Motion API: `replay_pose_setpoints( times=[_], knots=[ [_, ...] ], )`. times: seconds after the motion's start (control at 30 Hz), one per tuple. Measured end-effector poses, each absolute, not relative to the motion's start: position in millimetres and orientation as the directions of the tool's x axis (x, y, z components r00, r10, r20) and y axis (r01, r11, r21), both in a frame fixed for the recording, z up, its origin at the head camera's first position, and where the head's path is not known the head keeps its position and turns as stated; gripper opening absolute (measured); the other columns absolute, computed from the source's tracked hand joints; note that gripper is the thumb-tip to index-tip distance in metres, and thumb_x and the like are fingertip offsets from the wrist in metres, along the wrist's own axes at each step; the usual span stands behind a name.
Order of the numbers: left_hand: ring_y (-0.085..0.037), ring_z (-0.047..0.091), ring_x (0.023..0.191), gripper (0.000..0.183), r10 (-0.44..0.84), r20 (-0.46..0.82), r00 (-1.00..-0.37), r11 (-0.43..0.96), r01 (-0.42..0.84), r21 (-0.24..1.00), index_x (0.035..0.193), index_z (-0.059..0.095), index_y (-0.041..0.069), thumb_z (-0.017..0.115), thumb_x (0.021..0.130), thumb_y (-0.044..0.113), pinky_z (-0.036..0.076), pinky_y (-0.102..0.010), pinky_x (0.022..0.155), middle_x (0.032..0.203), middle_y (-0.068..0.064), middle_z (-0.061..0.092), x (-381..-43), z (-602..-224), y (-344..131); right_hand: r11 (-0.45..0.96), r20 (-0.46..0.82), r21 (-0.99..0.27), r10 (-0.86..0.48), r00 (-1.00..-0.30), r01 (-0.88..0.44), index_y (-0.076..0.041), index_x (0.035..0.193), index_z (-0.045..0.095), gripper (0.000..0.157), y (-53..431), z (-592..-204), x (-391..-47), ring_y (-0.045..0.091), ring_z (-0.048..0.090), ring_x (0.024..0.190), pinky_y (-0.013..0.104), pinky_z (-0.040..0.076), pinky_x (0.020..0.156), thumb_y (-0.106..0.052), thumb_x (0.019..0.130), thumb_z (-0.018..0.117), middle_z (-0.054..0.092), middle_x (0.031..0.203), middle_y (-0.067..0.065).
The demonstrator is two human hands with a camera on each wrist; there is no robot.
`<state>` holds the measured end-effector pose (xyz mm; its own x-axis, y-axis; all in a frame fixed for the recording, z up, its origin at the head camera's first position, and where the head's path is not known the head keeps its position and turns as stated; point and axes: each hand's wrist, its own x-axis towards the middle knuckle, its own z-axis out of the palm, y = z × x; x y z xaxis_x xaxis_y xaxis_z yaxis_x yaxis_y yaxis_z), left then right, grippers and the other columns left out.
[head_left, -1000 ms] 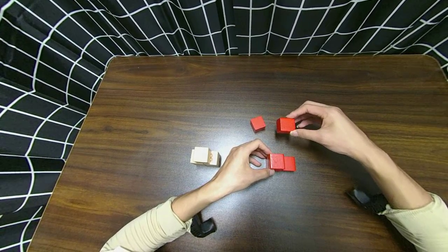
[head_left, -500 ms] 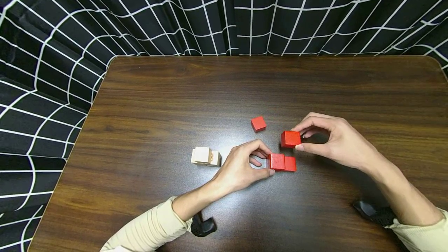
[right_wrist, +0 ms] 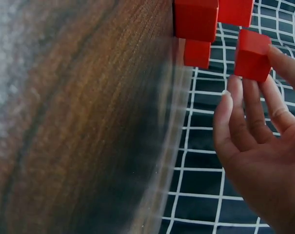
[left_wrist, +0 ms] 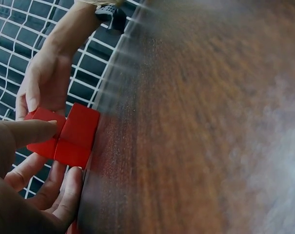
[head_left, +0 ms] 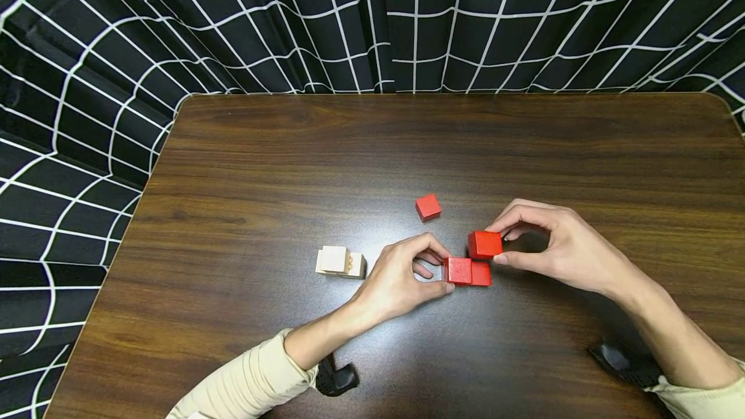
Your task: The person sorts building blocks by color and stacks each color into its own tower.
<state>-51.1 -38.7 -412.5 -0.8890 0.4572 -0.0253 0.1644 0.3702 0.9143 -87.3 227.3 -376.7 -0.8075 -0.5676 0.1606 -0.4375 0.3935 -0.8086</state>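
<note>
My left hand (head_left: 396, 280) grips the upper red cube (head_left: 459, 270) of a small red stack, with thumb and index finger on opposite sides. To its right and lower sits another red cube (head_left: 481, 273) on the table. My right hand (head_left: 559, 244) pinches a separate red cube (head_left: 485, 245) just behind that stack. In the right wrist view this held red cube (right_wrist: 253, 54) is raised off the table, close to the upper stacked cube (right_wrist: 236, 10). The left wrist view has the red cubes (left_wrist: 79, 126) close together, partly covered by fingers.
A loose red cube (head_left: 428, 207) lies on the table farther back. Left of my left hand stands a small group of cream blocks (head_left: 335, 259), one on top. The brown wooden table (head_left: 262, 160) ends at a black curtain with white grid lines (head_left: 326, 24).
My right hand has brought its red cube nearer to me and slightly right, up to the red stack. The left hand keeps its hold in the same place.
</note>
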Motion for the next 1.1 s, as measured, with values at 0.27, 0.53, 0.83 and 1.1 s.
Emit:
replay_pose_setpoints(
  times=[0.27, 0.53, 0.83, 1.1],
  knots=[
    [-0.004, 0.066, 0.093, 0.034, 0.452, -0.034, -0.891, 0.372, 0.154, 0.915, 0.102, 0.068, 0.019, 0.087, 0.075, 0.011, 0.054, -0.015, 0.075, 0.1, 0.011, 0.069, -51.0, -410.3, -38.5, 0.394, 0.163, -0.794, -0.596, -0.786, -0.464, -0.028, 0.104, 0.068, 0.049, 228.7, -377.8, -81.9, 0.01, 0.063, 0.087, 0.017, 0.051, 0.076, -0.004, 0.068, 0.091, 0.065, 0.098, -0.015],
    [-0.004, 0.066, 0.091, 0.034, 0.445, -0.031, -0.895, 0.381, 0.158, 0.911, 0.101, 0.068, 0.019, 0.088, 0.074, 0.014, 0.054, -0.015, 0.074, 0.098, 0.011, 0.069, -50.9, -410.8, -37.7, 0.374, 0.154, -0.809, -0.608, -0.778, -0.453, -0.028, 0.103, 0.068, 0.045, 227.3, -378.7, -78.6, 0.011, 0.064, 0.086, 0.02, 0.051, 0.075, -0.005, 0.07, 0.09, 0.065, 0.096, -0.014],
    [-0.004, 0.066, 0.093, 0.034, 0.45, -0.02, -0.893, 0.368, 0.165, 0.915, 0.101, 0.068, 0.018, 0.088, 0.074, 0.013, 0.054, -0.015, 0.075, 0.099, 0.011, 0.07, -51.1, -411.6, -38.4, 0.355, 0.097, -0.85, -0.621, -0.777, -0.389, -0.025, 0.103, 0.068, 0.039, 225.9, -382.8, -74.4, 0.009, 0.068, 0.085, 0.024, 0.056, 0.073, -0.008, 0.074, 0.088, 0.066, 0.098, -0.011],
    [-0.003, 0.065, 0.092, 0.034, 0.446, -0.026, -0.894, 0.38, 0.163, 0.911, 0.101, 0.068, 0.019, 0.088, 0.074, 0.013, 0.054, -0.015, 0.074, 0.098, 0.011, 0.069, -51.5, -411.9, -38.4, 0.346, 0.072, -0.866, -0.626, -0.776, -0.36, -0.024, 0.102, 0.068, 0.037, 225.4, -388.0, -70.7, 0.012, 0.071, 0.087, 0.026, 0.058, 0.071, -0.009, 0.075, 0.087, 0.067, 0.1, -0.011]
  ],
)
